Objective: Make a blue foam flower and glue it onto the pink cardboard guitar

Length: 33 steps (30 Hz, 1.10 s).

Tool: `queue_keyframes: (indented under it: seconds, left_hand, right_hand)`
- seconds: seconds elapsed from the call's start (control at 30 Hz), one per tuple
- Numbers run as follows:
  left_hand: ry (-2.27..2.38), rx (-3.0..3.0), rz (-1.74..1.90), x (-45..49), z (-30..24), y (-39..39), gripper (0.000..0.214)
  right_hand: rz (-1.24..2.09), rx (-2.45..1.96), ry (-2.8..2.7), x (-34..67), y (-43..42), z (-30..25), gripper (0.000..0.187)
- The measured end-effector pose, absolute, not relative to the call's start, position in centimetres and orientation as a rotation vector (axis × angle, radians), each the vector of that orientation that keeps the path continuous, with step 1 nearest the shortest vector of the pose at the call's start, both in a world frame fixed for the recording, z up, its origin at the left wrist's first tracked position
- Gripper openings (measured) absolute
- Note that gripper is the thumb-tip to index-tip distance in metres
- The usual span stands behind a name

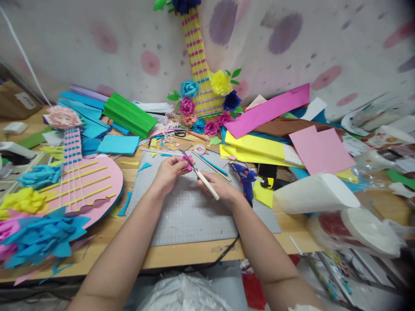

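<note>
Over the grey cutting mat [181, 216], my left hand [167, 175] pinches a small piece of magenta paper [187, 161]. My right hand [215, 185] is closed on a pair of scissors [207, 185] with pale handles. The metal blades point up and left and lie at the magenta paper. Whether the blades are cutting into it I cannot tell. A blue glue gun [245, 177] lies right of my right hand. Beyond the hands are a blue strip [214, 165] and a small white round spool [199, 149].
A pink paper guitar [97, 172] with paper flowers lies at the left. Another, yellow-necked guitar [196, 56] leans on the back wall. Green crepe paper [129, 115], magenta paper [269, 110] and yellow sheets [256, 147] are piled behind. At right lies a white cylinder [316, 194].
</note>
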<state>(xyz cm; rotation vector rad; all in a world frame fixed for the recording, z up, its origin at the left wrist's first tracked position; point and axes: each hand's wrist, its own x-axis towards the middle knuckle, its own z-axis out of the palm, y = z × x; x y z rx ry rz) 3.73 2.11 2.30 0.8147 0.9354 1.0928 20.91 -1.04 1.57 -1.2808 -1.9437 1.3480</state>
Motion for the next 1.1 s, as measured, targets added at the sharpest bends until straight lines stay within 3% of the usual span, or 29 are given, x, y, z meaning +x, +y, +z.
queue_keyframes:
  seconds: [1.1]
  left_hand:
    - [1.088,1.036,0.821,1.9,2.6,2.4,0.024]
  right_hand:
    - [1.755,-1.202,-1.645,22.3,-0.4,0.8,0.034]
